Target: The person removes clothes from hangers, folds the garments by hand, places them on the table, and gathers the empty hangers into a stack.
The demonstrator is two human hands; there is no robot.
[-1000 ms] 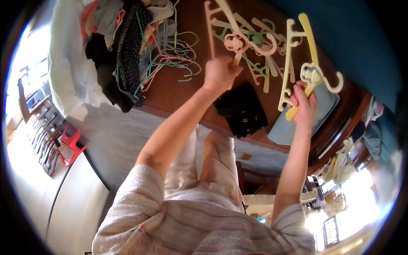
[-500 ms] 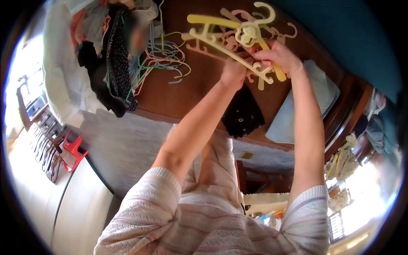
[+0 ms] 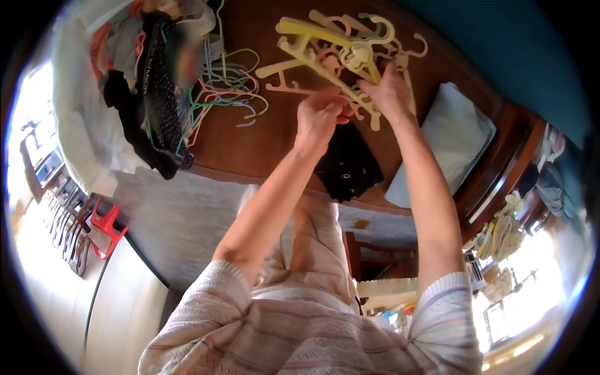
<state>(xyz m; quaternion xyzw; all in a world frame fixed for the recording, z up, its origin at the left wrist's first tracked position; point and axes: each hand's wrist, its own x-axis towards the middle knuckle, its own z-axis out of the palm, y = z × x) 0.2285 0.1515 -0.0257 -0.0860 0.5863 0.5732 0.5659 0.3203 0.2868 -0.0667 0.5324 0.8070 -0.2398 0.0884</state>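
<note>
A yellow plastic hanger (image 3: 312, 30) with a pale hook and a moulded centre lies on top of several pink and beige hangers (image 3: 281, 67) on the brown surface. My right hand (image 3: 389, 94) is at the right arm of the yellow hanger, which passes between thumb and fingers. Just left of the hangers' lower bar, my left hand (image 3: 319, 119) has its fingers curled in, with nothing visible in them. Close below both hands lies a folded black garment (image 3: 350, 165) with a small light print.
Thin coloured wire hangers (image 3: 225, 94) lie tangled on the left, beside a heap with black dotted underwear (image 3: 159, 81). A folded light-blue cloth (image 3: 447, 144) lies at the right, near the wooden edge (image 3: 494, 169). A red stool (image 3: 107, 228) stands far left.
The yellow hanger has come down onto the other hangers. My left hand has drawn away to the left and down, and my right hand has shifted slightly left.
</note>
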